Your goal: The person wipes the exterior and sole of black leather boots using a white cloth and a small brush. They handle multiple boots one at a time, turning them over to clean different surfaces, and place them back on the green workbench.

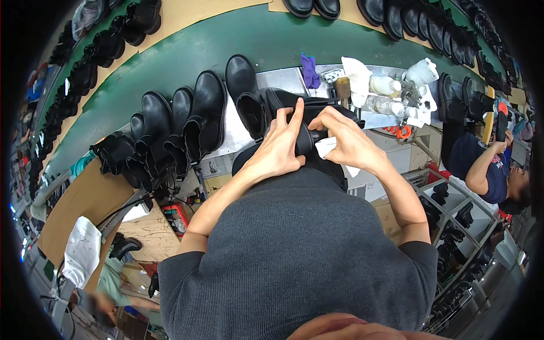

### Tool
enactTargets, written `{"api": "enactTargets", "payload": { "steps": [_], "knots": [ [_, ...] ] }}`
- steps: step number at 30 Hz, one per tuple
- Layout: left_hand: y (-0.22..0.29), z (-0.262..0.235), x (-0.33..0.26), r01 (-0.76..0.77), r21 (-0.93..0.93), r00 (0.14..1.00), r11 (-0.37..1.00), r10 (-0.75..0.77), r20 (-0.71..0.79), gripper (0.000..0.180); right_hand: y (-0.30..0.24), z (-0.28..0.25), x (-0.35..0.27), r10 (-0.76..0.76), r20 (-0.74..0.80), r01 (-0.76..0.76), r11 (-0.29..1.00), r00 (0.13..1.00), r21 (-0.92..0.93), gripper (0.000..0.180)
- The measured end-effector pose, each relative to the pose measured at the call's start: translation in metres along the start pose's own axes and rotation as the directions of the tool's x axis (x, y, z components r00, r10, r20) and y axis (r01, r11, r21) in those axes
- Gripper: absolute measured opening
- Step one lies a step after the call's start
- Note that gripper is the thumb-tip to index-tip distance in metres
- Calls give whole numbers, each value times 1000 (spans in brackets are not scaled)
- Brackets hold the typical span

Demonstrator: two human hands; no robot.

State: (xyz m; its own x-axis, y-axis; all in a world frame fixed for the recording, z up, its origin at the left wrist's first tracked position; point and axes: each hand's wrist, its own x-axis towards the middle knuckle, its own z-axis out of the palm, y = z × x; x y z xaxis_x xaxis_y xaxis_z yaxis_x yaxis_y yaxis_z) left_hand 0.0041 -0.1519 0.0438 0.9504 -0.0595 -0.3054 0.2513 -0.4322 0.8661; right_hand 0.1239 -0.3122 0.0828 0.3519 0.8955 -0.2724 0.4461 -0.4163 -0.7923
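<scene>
"Where the left hand (pixel 277 147) spreads its fingers, what's under?"
"Black boot (pixel 304 141), between both hands. Left fingers apart across it; can't tell whether they grip."
"Right hand (pixel 354 144)?"
"Fingers curled, clamped on white cloth (pixel 326 146)."
"Lettering?"
"White box (pixel 374 191) below right fingers: dark marks, too small. Well right of them, co-worker's navy shirt (pixel 497 184): small print, blurred."

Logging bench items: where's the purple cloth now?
In the head view's upper middle, slightly right, the purple cloth lies by the green table, left of the brown block.
</scene>
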Motion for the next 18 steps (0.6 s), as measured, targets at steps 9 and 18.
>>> {"api": "enactTargets", "payload": {
  "steps": [9,18],
  "knots": [
    [-4,0,-2,-21,25,1000,999,21,14,108,14,5,8,116,21,-118,980,993,162,41],
    [-5,-4,-4,1,26,999,1000,-2,37,105,4,9,7,100,23,-102,988,995,119,46]
  ]
}}
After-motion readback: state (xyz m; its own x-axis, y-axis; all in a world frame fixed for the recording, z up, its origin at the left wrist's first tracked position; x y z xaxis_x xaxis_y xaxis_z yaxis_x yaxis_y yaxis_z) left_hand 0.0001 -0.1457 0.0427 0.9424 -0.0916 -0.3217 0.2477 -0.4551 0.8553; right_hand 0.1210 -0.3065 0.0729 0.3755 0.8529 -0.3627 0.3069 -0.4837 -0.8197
